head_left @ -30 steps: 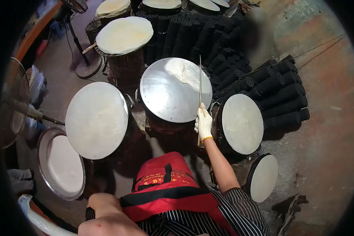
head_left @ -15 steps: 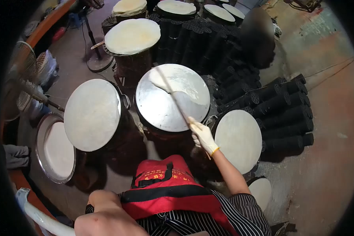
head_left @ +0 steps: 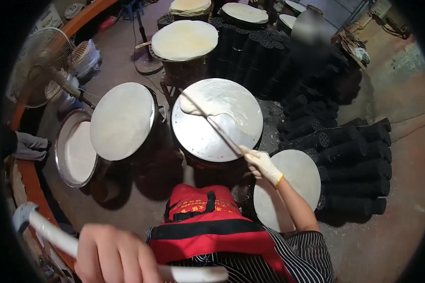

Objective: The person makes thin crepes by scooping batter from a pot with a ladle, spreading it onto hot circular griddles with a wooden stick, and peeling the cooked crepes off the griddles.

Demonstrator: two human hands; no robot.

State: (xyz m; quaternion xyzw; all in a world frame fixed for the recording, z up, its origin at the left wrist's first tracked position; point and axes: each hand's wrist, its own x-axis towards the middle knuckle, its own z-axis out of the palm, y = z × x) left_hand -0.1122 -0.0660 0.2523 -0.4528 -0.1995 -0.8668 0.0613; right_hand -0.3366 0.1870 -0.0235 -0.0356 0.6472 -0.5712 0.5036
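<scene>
Gripping a long thin brown stick (head_left: 222, 134), the white-gloved right hand (head_left: 262, 165) is beside a round silver metal griddle (head_left: 198, 137); the stick reaches forward-left over it, to white wet dough (head_left: 231, 96). Well apart, the bare left hand (head_left: 115, 255) is clamped around a white tube (head_left: 54, 232). A red cloth apron (head_left: 212, 245) shows yellow characters 火锅; its digits are unclear.

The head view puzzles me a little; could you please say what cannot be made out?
In the head view:
Gripped part of the white tube: hidden by the left hand.
Gripped part of the stick: hidden by the right hand.
Apron lettering: too small to read fully.
Dark shape, upper right: blurred.
</scene>
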